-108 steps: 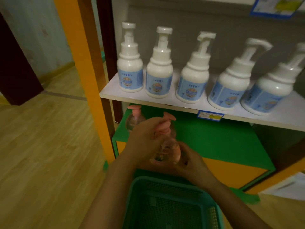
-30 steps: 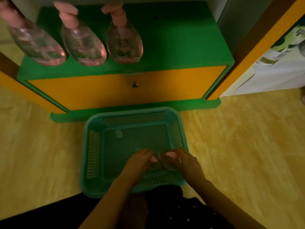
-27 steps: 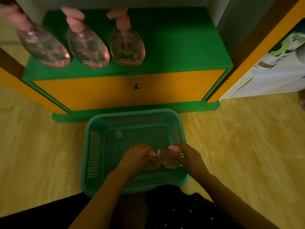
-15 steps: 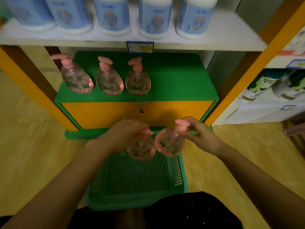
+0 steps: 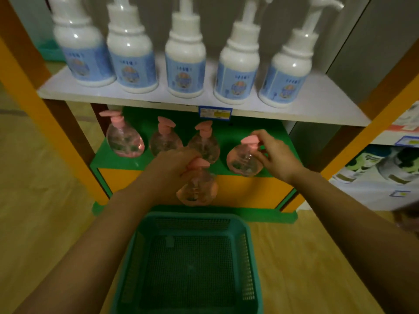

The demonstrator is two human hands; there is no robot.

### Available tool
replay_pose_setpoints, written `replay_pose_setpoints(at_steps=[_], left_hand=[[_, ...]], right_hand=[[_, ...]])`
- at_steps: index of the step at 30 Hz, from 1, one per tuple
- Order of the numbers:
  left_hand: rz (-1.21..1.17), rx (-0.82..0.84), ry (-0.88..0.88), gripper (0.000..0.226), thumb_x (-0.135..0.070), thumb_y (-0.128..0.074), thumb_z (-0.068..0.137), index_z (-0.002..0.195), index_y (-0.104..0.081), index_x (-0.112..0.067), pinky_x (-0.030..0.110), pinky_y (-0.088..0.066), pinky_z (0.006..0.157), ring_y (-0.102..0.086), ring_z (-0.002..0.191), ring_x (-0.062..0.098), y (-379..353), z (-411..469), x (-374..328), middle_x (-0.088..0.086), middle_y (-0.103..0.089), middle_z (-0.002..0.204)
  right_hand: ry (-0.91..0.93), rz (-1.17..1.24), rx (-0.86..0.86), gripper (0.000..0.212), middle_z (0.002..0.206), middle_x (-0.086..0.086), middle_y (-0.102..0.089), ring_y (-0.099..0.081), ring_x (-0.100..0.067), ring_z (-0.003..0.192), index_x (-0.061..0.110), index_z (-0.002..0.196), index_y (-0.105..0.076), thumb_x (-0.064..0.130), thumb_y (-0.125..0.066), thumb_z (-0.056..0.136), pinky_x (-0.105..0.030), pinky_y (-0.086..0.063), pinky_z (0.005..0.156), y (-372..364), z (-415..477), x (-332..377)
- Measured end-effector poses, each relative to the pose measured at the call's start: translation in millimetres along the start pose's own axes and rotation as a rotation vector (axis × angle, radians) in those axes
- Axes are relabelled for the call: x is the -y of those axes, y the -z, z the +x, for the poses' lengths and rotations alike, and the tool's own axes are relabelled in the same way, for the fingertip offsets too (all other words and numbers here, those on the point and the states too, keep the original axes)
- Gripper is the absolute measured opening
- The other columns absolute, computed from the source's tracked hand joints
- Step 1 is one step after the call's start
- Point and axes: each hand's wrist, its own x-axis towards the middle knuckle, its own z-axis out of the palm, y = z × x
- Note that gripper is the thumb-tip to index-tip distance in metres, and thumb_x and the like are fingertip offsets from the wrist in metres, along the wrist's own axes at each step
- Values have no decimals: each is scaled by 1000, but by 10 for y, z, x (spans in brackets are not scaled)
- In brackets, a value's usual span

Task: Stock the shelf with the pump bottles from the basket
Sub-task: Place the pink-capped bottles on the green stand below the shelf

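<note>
Three clear pink pump bottles (image 5: 125,141) stand in a row on the green lower shelf (image 5: 240,130). My right hand (image 5: 275,152) grips the pink pump head of a fourth pump bottle (image 5: 243,163), which is at the shelf's front, right of the row. My left hand (image 5: 174,164) holds another pump bottle (image 5: 196,189) by its pump head, in the air in front of the orange shelf face, above the basket. The teal mesh basket (image 5: 251,257) sits on the floor below, with nothing visible inside.
Several white pump bottles with blue labels (image 5: 184,64) fill the white upper shelf (image 5: 317,105), which overhangs the green shelf. Orange posts (image 5: 45,123) frame the unit left and right. More goods (image 5: 383,171) sit on a neighbouring shelf at right. The floor is wood.
Both hands lifted a pump bottle each out of the basket and rose toward the green shelf. The right one has reached the shelf beside the row; the left one hangs lower.
</note>
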Motion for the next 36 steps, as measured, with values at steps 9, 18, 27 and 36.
replay_pose_setpoints(at_steps=[9, 18, 27, 36], left_hand=[[-51, -61, 11, 38, -34, -45, 77, 105, -62, -14, 18, -40, 66, -55, 76, 17, -21, 235, 49, -4, -58, 87], [-137, -63, 6, 20, -24, -57, 86, 104, -62, -17, 38, -49, 77, -54, 82, 15, -93, 367, -2, -6, -58, 93], [-116, -61, -7, 21, -25, -55, 87, 107, -59, -20, 39, -49, 80, -58, 88, 18, -166, 441, -302, 2, -65, 99], [-144, -72, -141, 25, -26, -57, 86, 110, -59, -16, 34, -47, 84, -58, 94, 18, -507, 587, -880, 5, -65, 103]], right_hand=[[-13, 30, 130, 34, 120, -12, -58, -54, -20, 106, 12, 123, -44, 11, -51, 90, -29, -43, 86, -81, 469, -170], [-58, 59, 207, 40, 131, -14, -52, -47, -22, 121, 9, 128, -44, 5, -51, 89, -27, -35, 98, -33, 694, -214], [59, 286, -65, 62, 134, -1, -42, -36, 3, 120, 10, 134, -38, 6, -54, 75, 2, -26, 97, -87, -139, -14], [-98, 420, 32, 55, 107, 11, -65, -63, 0, 96, 27, 121, -48, 35, -68, 70, -17, -51, 82, -140, -825, -142]])
